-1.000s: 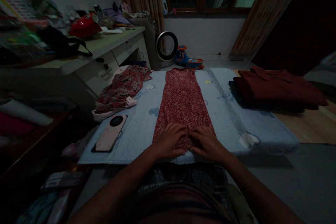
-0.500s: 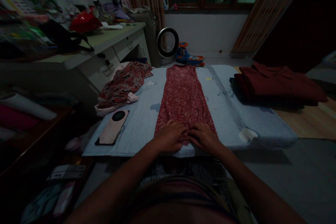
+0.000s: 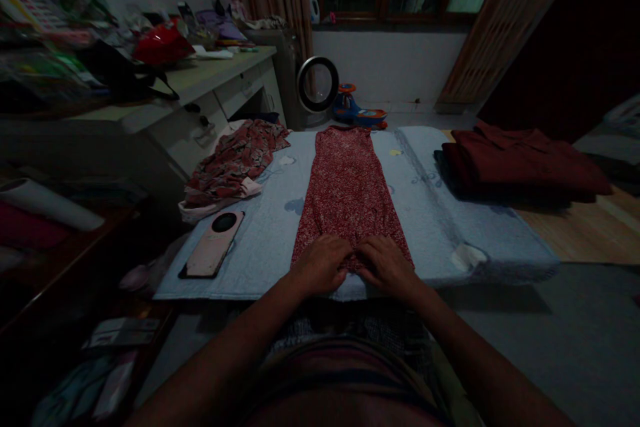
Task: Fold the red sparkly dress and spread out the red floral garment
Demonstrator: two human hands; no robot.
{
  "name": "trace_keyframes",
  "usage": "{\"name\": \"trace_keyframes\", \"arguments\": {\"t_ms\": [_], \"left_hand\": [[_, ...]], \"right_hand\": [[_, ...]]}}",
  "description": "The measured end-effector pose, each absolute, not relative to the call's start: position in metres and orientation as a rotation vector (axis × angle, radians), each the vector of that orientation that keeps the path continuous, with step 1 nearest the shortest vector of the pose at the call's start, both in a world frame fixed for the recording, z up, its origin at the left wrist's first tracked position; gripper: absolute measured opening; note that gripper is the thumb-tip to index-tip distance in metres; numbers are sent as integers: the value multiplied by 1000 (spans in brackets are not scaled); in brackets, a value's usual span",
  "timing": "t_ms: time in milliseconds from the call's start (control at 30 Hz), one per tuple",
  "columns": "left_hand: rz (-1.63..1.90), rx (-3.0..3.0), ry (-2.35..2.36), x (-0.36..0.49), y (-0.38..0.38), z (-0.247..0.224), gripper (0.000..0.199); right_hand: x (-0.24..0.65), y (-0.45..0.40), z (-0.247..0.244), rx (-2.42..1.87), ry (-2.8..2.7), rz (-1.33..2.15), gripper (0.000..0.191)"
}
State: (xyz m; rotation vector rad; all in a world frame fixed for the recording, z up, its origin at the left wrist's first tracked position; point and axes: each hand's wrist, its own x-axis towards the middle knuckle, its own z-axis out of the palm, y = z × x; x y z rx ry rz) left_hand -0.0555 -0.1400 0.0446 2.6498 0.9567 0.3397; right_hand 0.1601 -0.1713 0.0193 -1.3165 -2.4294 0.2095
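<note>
A red garment with small pale specks (image 3: pixel 350 180) lies lengthwise on the light blue cloth (image 3: pixel 265 240), narrow at the far end and wider near me. My left hand (image 3: pixel 325 263) and my right hand (image 3: pixel 385 263) are side by side at its near edge, fingers bent and closed on the fabric near the middle. The fingertips of both hands nearly meet. A pinkish phone (image 3: pixel 213 247) lies to the left of the garment, and beyond it sits a crumpled patterned garment (image 3: pixel 237 157).
Folded dark red clothes (image 3: pixel 520 163) are stacked at the right. A cluttered desk (image 3: pixel 210 77) stands on the left, with an open round appliance door (image 3: pixel 318 85) beyond it. A blue and orange ride-on toy (image 3: pixel 357 110) is on the floor at the back.
My hands have come closer together at the garment's near edge, and the cloth's loose near tip between them is no longer visible. The view has shifted slightly.
</note>
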Motion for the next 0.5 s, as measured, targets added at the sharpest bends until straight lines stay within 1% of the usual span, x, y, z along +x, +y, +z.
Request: {"name": "trace_keyframes", "arguments": {"t_ms": [67, 100, 200, 267, 367, 433, 500], "left_hand": [[357, 2672, 961, -53, -143, 43, 20], [362, 2686, 970, -52, -144, 42, 18], [366, 2715, 1024, -48, -147, 38, 17], [375, 2710, 1052, -45, -148, 36, 26], [397, 2692, 1054, -44, -150, 34, 43], [401, 2694, 1073, -45, -153, 32, 53], [391, 2703, 1110, -46, -155, 29, 53]], "right_hand": [[158, -169, 17, -1330, -2429, 150, 14], [158, -168, 16, -1331, -2430, 129, 11], [158, -166, 15, -1318, -2430, 114, 11], [158, -165, 15, -1301, -2423, 118, 11], [160, -167, 14, -1282, -2394, 98, 15], [162, -170, 14, -1291, -2360, 62, 23], [164, -173, 14, -1327, -2321, 26, 33]]}}
